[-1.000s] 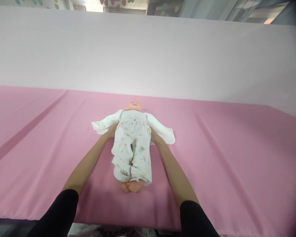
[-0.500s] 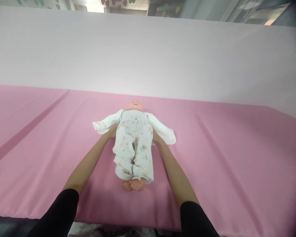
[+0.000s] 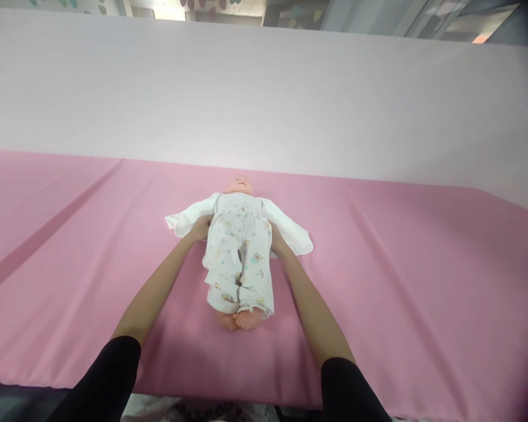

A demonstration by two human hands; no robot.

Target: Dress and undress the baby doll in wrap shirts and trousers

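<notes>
White cloth trousers with a small coloured print (image 3: 257, 275) on a pink-toned baby doll (image 3: 243, 231), which lies on its back midway between the person's two bare hands, head (image 3: 241, 185) at the far end, bare feet (image 3: 248, 320) toward the person. Left hand (image 3: 199, 228) is against one side of the doll at the waist, right hand (image 3: 277, 239) against the other, about level. Fingertips mostly hidden by body and cloth, so can't tell if either grip is closed on the trousers or just resting. Trouser legs bunched near the ankles, small dark gap between the thighs. White long-sleeved top (image 3: 287, 225): sleeves spread out and down, one beyond each hand. Forearms come in from the near side, black sleeves (image 3: 349, 391) at the elbows. Surface: smooth pink sheet (image 3: 405, 252), a few long creases, doll near the middle. Behind it, plain white upright panel (image 3: 264, 94) spanning the view. Above that, strip of room: bright ceiling light (image 3: 169, 13), rounded pastel decals (image 3: 202, 4), grey glass-like panes at right.
</notes>
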